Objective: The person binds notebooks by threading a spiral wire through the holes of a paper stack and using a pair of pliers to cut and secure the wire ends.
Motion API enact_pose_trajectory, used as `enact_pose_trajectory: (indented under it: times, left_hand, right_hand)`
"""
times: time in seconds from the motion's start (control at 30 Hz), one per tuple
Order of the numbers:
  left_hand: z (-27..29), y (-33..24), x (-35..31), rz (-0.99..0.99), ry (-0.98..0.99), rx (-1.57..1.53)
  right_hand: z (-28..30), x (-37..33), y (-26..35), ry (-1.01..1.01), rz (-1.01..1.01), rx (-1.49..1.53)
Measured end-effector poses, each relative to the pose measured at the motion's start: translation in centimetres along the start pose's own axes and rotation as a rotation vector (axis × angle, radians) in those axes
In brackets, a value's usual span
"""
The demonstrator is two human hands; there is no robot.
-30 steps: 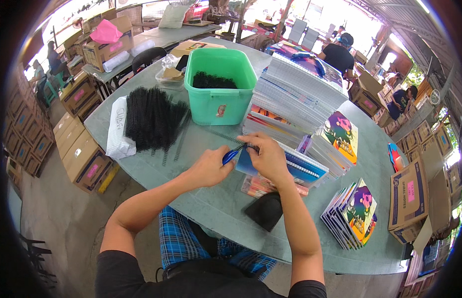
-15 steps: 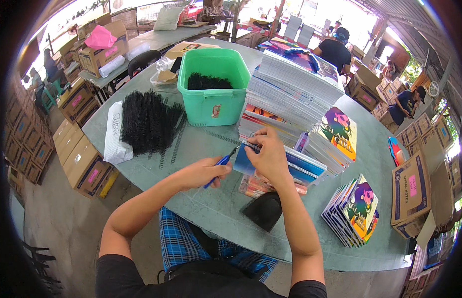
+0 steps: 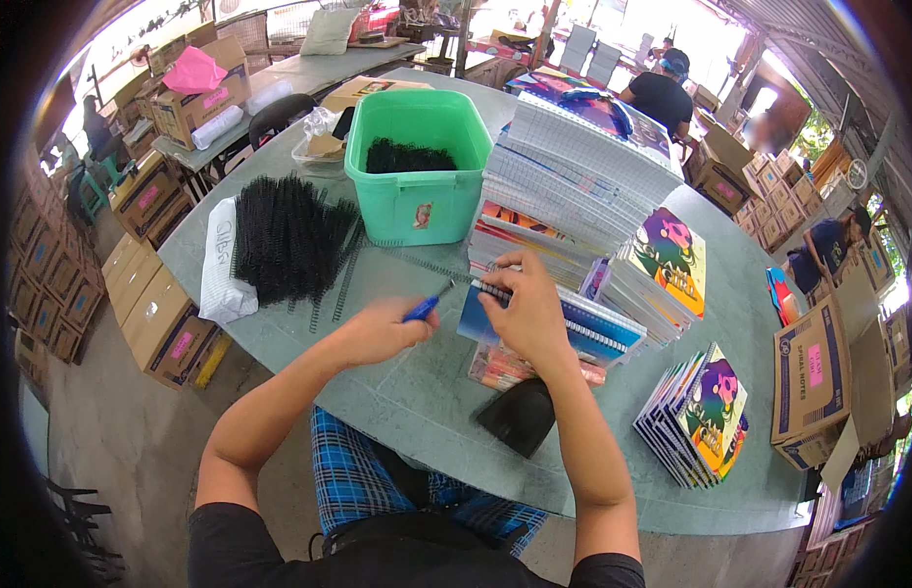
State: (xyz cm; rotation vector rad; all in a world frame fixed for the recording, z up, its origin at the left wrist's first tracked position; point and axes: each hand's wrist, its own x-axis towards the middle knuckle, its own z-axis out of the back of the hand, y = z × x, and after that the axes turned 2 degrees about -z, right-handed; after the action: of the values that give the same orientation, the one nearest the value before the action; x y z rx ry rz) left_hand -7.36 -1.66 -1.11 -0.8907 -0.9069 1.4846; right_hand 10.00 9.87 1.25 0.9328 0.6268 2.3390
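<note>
My left hand (image 3: 385, 331), slightly blurred, is closed around blue-handled pliers (image 3: 422, 310), their tip pointing toward the notebook. My right hand (image 3: 527, 309) pinches the left end of a blue spiral notebook (image 3: 601, 330), where a black coil runs through its edge. From that end a loose length of coil (image 3: 422, 263) sticks out to the left, above the pliers and apart from them. Behind my left hand lies a heap of black spiral coils (image 3: 289, 240). Beyond my hands stands a green bin (image 3: 417, 208) with more coils inside.
Tall stacks of notebook pages (image 3: 583, 162) rise behind my right hand. A finished-looking notebook pile (image 3: 706, 416) stands at right, near an open carton (image 3: 811, 377). A black wedge-shaped object (image 3: 520, 416) lies near the table edge (image 3: 397, 431). Other people are in the background.
My left hand has drawn the pliers back slightly to the left, away from the notebook's end. My right hand keeps its pinch there.
</note>
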Motion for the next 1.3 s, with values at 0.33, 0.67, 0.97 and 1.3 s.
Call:
enact_pose_trajectory:
  times: [0.33,0.67,0.97,1.3]
  left_hand:
    - [4.7,-2.1,9.0,-0.174,-0.518,0.039]
    - [2.5,-1.3,7.0,-0.541,-0.627,0.501]
    - [-0.2,2.8,6.3,-0.217,-0.434,0.208]
    - [-0.4,7.6,3.6,-0.14,-0.354,0.284]
  right_hand:
    - [-0.7,-1.3,1.0,0.187,0.091,-0.094]
    - [11.9,-8.8,-2.4,0.032,-0.228,-0.419]
    - [28.6,-13.0,-1.0,-0.798,-0.363,-0.711]
    - [30.7,-28.8,-16.0,-0.592,-0.553,-0.534]
